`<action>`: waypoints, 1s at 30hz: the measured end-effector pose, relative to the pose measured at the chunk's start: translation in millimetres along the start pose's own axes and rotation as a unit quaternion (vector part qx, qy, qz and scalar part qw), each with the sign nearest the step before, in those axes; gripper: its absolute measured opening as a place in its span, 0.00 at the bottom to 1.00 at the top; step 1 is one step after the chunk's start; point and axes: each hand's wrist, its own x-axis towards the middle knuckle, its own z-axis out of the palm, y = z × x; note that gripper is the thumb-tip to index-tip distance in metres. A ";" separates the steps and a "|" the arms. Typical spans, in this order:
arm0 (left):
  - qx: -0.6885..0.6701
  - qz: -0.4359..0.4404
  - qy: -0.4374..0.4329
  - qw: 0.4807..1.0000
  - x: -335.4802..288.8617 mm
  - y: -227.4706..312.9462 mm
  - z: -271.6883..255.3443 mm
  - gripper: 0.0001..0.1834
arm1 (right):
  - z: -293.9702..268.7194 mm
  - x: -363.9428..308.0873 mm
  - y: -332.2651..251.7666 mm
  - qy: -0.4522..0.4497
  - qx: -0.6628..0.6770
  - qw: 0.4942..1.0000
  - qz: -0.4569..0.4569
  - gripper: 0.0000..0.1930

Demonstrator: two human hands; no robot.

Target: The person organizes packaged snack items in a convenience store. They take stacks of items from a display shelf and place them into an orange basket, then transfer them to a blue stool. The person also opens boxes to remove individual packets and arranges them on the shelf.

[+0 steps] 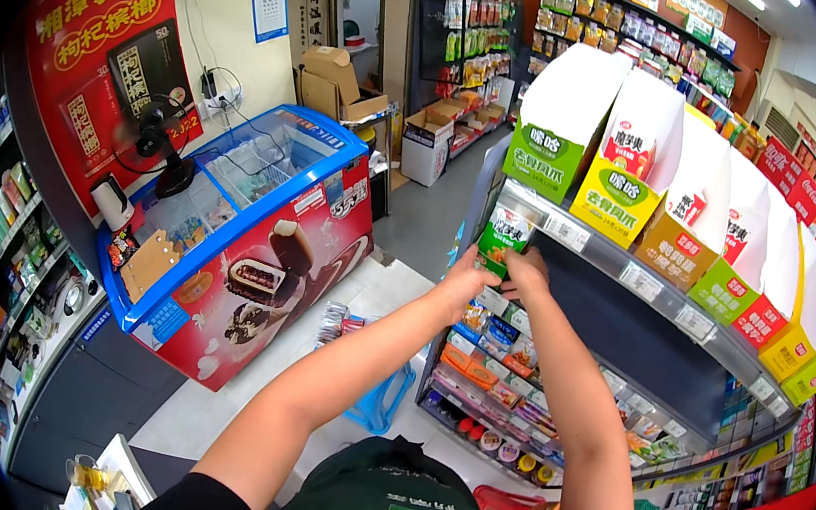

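We have a green packet (506,234) at the left corner of the display shelf's (605,255) front edge, our left hand (472,276) pinching its lower left side and our right hand (527,273) pinching its lower right. Just beyond, along that edge, stand a green box (542,162) and a yellow box (614,210); a blue-rimmed freezer (333,252) is at left.

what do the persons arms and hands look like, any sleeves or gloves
The left hand and right hand are bare, without gloves. The left forearm and right forearm are uncovered too, with no watch or bracelet visible. Short black sleeves cover the upper arms.
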 end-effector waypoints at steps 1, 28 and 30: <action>-0.001 -0.007 0.008 1.000 -2.8 1.9 1.0 0.38 | 2.1 0.0 -0.2 0.023 -0.038 0.999 -0.006 0.22; -0.023 -0.167 -0.127 0.977 -41.4 10.7 -0.7 0.59 | -48.6 -140.0 44.6 0.021 -0.082 0.970 -0.229 0.11; -0.031 -0.198 -0.142 0.969 -52.3 -0.3 -5.4 0.57 | -47.7 -154.0 57.0 0.017 -0.085 0.964 -0.250 0.12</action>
